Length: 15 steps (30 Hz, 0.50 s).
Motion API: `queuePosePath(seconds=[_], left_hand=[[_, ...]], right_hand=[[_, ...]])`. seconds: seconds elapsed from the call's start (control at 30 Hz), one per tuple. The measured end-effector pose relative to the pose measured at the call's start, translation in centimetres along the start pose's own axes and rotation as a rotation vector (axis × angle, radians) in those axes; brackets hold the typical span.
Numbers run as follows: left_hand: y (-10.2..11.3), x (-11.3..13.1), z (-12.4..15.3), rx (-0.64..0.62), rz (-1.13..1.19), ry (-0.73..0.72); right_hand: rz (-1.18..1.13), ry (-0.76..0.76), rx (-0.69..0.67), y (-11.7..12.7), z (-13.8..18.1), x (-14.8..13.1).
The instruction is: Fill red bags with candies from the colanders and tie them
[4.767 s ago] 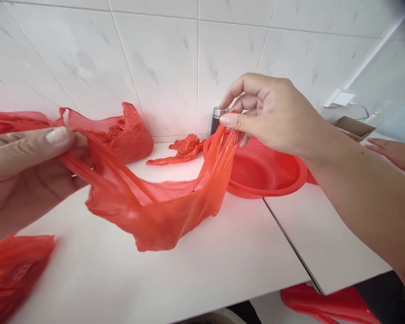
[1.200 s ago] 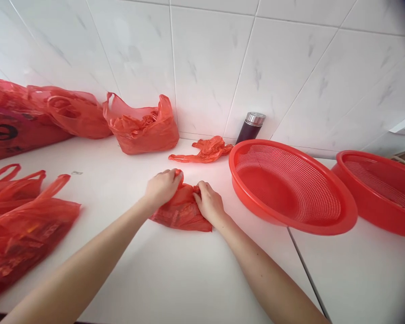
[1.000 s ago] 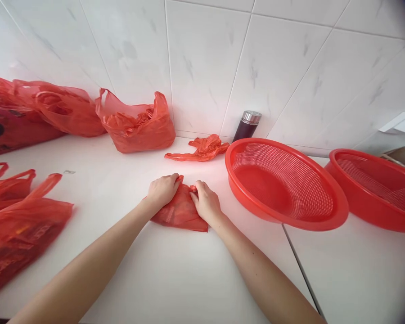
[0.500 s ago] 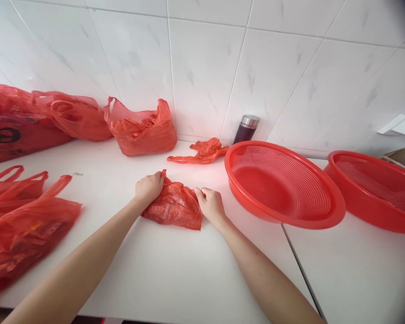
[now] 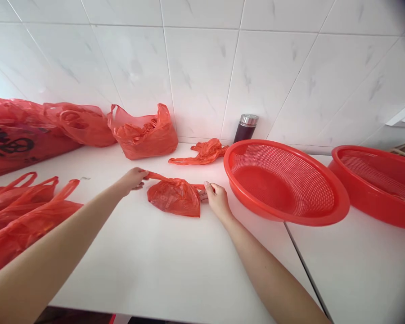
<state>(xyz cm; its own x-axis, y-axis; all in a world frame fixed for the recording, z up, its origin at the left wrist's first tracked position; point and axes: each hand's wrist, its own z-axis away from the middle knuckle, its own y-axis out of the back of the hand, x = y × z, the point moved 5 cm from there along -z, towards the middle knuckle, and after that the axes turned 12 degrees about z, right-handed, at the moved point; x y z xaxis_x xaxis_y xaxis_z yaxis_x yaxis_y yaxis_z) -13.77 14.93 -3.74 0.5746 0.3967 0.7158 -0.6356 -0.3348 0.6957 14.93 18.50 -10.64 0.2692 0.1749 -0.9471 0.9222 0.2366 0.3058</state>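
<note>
Two handles (image 5: pixel 157 176) of a small red bag (image 5: pixel 177 200), stretched out sideways: one clamped in the left hand (image 5: pixel 134 179), the other pinched tight in the right hand (image 5: pixel 218 198). Bag body between both hands, on the white table (image 5: pixel 175 270) or close over it; hard to tell which. Probably a matter of pulling the handles out for a knot. Next, by that reading: cross the ends over the bag's mouth, without losing either pinch or tearing the film. Inside, a packed bulk with faint, unreadable lettering. Beyond the left hand, near the wall (image 5: pixel 202 81), an open bag (image 5: pixel 150 147) holding crumpled red plastic (image 5: pixel 135 130). Left of that hand, loop-handled bags (image 5: pixel 30 202), partly behind the forearm (image 5: pixel 70 238), contents unclear. Beyond the right hand, a crumpled bag (image 5: pixel 205 152). To its right, a near colander (image 5: pixel 310 180), holed wall in view; farther right, a second colander (image 5: pixel 367 198), contents too little shown to tell.
</note>
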Motion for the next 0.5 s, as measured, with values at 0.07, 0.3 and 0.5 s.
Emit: queuePosePath(seconds=[0.07,0.3,0.5], left_hand=[[0.5,2.2,0.9,0.028,-0.033,-0.149],[-5.8,7.2,5.2,-0.399,-0.203,-0.524],[1.4,6.4,8.1,-0.478,-0.178,-0.350]], right_hand=[[-0.042,0.005,-0.001,0.0,0.1,-0.2],[-0.109,0.022,-0.001,0.2,0.6,-1.1],[-0.137,0.006,0.040,0.8,0.7,-1.0]])
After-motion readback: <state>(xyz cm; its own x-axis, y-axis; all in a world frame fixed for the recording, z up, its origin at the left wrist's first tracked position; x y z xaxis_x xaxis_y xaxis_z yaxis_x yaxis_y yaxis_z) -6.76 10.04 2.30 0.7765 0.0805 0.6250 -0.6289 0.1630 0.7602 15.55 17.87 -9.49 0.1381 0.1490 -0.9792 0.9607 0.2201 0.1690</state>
